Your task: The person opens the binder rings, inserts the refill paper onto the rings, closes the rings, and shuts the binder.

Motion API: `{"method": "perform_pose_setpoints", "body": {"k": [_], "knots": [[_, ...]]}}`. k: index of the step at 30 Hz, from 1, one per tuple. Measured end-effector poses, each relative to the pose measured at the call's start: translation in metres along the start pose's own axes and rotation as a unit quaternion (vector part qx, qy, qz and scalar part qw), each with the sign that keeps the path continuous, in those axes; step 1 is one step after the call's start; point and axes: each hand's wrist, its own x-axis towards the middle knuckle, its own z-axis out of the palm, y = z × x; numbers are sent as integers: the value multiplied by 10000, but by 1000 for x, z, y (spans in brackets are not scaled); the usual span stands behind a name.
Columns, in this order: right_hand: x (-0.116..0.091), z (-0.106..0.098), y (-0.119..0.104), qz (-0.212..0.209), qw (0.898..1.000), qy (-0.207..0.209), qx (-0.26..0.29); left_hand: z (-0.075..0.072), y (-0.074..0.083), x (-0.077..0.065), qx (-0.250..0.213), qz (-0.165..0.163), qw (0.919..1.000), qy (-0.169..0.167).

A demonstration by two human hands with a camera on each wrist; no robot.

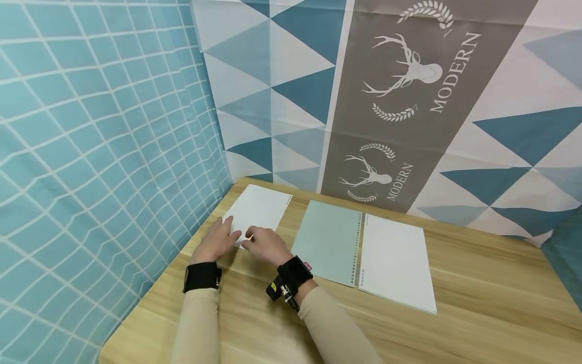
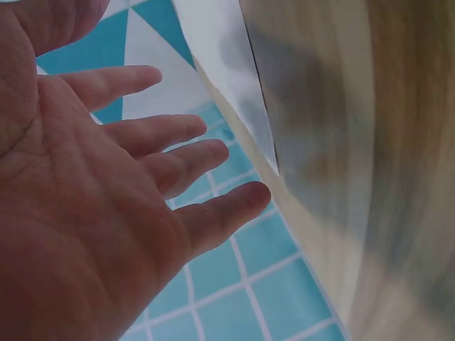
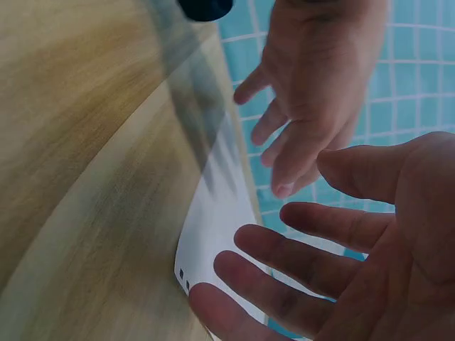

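Note:
A white sheet of paper (image 1: 261, 205) with small punched holes at its right edge lies at the table's far left corner. My left hand (image 1: 215, 241) is over its near left corner, fingers spread and slightly bent. Beside it my right hand (image 1: 267, 245) hovers over the near edge, fingers loosely bent. Neither palm holds anything: the left wrist view has the left fingers (image 2: 178, 163) apart from the paper (image 2: 231, 64), and in the right wrist view the right fingers (image 3: 284, 273) overlap the sheet's punched end.
Right of the hands lies a pale green sheet (image 1: 327, 237) with a row of holes along its right edge. Next to it is a white paper stack (image 1: 395, 258), punched on its left side. Patterned cloth (image 1: 300, 91) stands behind the wooden table (image 1: 491, 288), and blue checked cloth (image 1: 91, 151) along its left.

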Motion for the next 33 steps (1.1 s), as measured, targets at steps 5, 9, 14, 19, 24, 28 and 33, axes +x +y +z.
{"method": "perform_pose_setpoints", "body": {"k": [5, 9, 14, 19, 24, 28, 33], "knots": [[12, 8, -2, -104, 9978, 186, -626, -1, -8, 0, -182, -23, 9998, 8], [16, 16, 0, -410, 9930, 145, -1097, -1, -14, 0, -178, 162, 9996, 144], [15, 26, 5, -790, 9798, 101, -1832, -3, -16, 1, -157, 299, 9992, 213], [15, 28, 11, -591, 9703, 435, -2306, -7, -17, 2, -176, 167, 9996, 168], [9, 28, 11, -102, 9689, 555, -2409, -5, -18, 3, -294, -98, 9995, -77], [8, 40, 11, 115, 9668, 572, -2489, -2, -16, 4, -292, -36, 9995, -68], [12, 51, 9, 353, 9595, 775, -2687, -1, -9, 7, -324, 37, 9994, -119]]}}
